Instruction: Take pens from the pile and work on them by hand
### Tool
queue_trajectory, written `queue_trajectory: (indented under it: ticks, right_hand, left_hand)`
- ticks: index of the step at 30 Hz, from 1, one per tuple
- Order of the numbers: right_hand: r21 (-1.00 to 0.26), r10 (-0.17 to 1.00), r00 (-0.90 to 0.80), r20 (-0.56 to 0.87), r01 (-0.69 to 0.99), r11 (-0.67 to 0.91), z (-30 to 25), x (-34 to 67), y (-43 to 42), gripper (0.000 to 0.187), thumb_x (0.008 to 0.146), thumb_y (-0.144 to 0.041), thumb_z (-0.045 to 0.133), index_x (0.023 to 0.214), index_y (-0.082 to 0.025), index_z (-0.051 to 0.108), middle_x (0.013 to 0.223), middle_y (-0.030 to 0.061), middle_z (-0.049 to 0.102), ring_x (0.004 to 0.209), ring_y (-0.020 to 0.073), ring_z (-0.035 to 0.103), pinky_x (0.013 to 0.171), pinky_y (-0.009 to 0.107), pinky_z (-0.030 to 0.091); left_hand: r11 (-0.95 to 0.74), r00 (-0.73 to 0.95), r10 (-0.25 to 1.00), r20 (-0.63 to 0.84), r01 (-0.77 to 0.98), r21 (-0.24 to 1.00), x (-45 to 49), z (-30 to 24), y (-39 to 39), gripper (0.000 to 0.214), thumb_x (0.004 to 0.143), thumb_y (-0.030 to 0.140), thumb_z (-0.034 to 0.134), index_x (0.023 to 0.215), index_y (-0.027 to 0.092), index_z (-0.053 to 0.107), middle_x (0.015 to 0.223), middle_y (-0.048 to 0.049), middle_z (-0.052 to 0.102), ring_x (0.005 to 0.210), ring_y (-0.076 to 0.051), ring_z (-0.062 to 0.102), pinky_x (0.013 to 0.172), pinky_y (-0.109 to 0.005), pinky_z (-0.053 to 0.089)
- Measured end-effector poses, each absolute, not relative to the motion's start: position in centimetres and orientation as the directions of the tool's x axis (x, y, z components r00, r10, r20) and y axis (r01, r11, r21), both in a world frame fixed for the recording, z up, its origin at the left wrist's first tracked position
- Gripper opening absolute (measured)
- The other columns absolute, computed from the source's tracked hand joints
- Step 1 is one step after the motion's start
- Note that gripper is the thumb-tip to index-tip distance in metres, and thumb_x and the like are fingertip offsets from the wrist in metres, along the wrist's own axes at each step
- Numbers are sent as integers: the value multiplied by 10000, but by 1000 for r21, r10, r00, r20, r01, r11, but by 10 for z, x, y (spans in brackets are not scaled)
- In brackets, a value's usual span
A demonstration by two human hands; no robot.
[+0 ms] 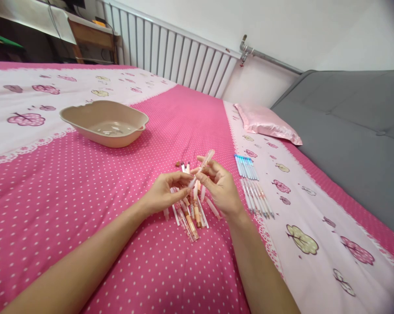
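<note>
Both my hands meet over a pink dotted bedspread [86, 209]. My right hand [220, 187] is closed round a clear pen barrel [206, 160] that points up and away. My left hand [164, 192] pinches the barrel's near end with fingertips pressed together. Under the hands lies a loose pile of pen parts [190, 218], clear and orange tubes and white refills. Just right of my right hand a neat row of assembled pens [254, 187] with blue and white caps lies on the pale sheet.
A beige plastic basin [103, 124] holding a few small pieces sits at the back left. A pink satin pillow [265, 124] lies at the back right against a grey padded headboard [347, 139]. A white radiator [177, 56] lines the far wall.
</note>
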State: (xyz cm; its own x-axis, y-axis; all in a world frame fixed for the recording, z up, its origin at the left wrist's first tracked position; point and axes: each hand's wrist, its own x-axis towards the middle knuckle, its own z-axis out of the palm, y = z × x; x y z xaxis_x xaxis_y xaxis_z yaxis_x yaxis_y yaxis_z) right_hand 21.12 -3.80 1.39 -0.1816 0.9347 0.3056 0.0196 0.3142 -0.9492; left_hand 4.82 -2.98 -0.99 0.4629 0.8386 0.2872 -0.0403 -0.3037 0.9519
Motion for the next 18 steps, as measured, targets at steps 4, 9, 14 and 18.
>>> queue_trajectory:
  ticks: [4, 9, 14, 18]
  right_hand:
    - [-964, 944, -200, 264, -20, 265, 14, 212, -39, 321, 810, -273, 591, 1124, -227, 545, 967, 36, 681, 894, 159, 637, 810, 345, 521]
    - [-970, 951, -193, 243, -42, 240, 15, 211, -40, 294, 807, -261, 590, 1097, -225, 561, 958, 35, 686, 889, 162, 642, 827, 371, 524]
    - [-976, 954, -206, 218, -54, 211, 19, 210, -41, 275, 819, -241, 574, 1094, -230, 577, 956, 30, 690, 872, 154, 646, 853, 378, 515]
    - [-976, 950, -230, 210, -98, 192, 21, 210, -42, 278, 832, -221, 555, 1109, -220, 573, 972, 36, 687, 883, 156, 645, 860, 384, 513]
  left_hand:
    - [-261, 478, 841, 254, -53, 964, 47, -12, -29, 313, 760, 313, 643, 1009, 124, 642, 812, -79, 696, 713, -163, 647, 684, -297, 528]
    - [-165, 537, 822, 188, -91, 982, 45, -17, -26, 291, 758, 340, 644, 954, 125, 662, 848, -81, 690, 680, -147, 638, 635, -267, 522]
    - [-43, 582, 802, 131, -162, 986, 45, -16, -27, 282, 771, 309, 637, 980, 121, 650, 849, -87, 683, 642, -140, 635, 616, -272, 522]
    - [30, 621, 779, 88, -178, 984, 44, -13, -29, 279, 777, 296, 630, 987, 112, 643, 857, -100, 677, 666, -160, 642, 610, -286, 523]
